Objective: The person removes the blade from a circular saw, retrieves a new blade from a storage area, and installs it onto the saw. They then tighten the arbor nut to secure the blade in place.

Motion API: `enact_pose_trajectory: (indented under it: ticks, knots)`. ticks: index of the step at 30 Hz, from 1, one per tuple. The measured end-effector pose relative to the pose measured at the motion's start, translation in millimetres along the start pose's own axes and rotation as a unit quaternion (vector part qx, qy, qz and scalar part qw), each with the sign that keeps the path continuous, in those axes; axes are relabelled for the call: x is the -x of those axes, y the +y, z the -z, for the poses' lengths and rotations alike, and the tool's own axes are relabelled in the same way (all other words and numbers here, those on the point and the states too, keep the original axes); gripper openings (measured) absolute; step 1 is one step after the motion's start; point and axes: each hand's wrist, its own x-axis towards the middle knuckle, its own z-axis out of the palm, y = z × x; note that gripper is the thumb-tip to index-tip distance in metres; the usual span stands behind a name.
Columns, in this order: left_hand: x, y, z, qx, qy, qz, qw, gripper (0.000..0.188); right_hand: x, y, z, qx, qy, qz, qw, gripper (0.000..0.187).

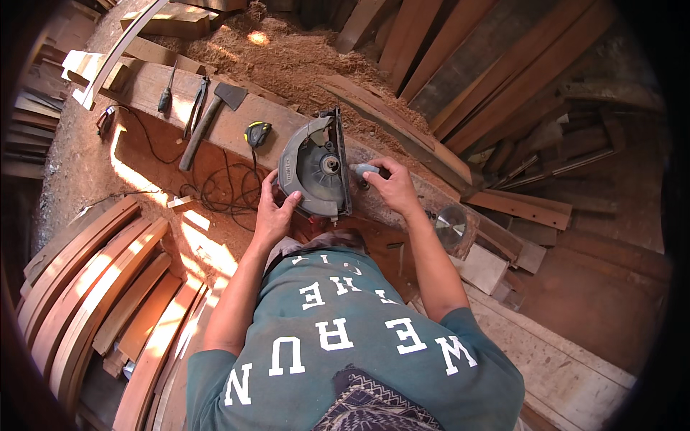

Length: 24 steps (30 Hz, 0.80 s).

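Observation:
A dark grey circular saw (303, 171) stands on the wooden bench (282, 149) in front of me, its round housing and central spindle (330, 164) showing. My left hand (273, 218) grips the near left edge of its guard, thumb on the face and fingers behind. Just right of the saw's base plate, my right hand (395, 189) is closed in a pinch on a small pale grey piece, whose kind I cannot make out. Beyond my right forearm lies a round, shiny saw blade (451, 221), partly over the bench edge.
Along the bench to the left are a yellow-and-black tape measure (256, 133), a hatchet (209, 123), pliers (197, 104) and a screwdriver (166, 92). A black cord (226, 188) coils below. Curved wooden pieces (93, 276) are stacked at left; long boards (496, 79) lean at far right.

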Motion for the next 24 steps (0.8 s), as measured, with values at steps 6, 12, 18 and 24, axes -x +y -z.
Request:
enact_pose_trajectory:
  ticks: [6,12,18,24]
  knots:
    - [1.1,2.6,-1.4,0.008,-0.002,0.007,1.0,0.064,13.2,-35.4,20.5,0.086,0.085,0.076,0.99,0.023]
    - [-8.7,-1.7,0.7,0.012,-0.003,-0.012,1.0,0.065,21.4,-75.1,-6.6,0.281,0.045,0.236,0.929,0.016]
    - [-8.3,-5.0,-0.3,0.028,-0.004,-0.026,0.999,0.066,23.5,-86.3,-40.8,0.368,0.046,0.262,0.891,0.012]
    - [-8.7,-2.9,1.0,0.042,-0.015,-0.017,0.999,0.066,21.8,-93.4,-55.1,0.405,0.029,0.247,0.88,0.01]
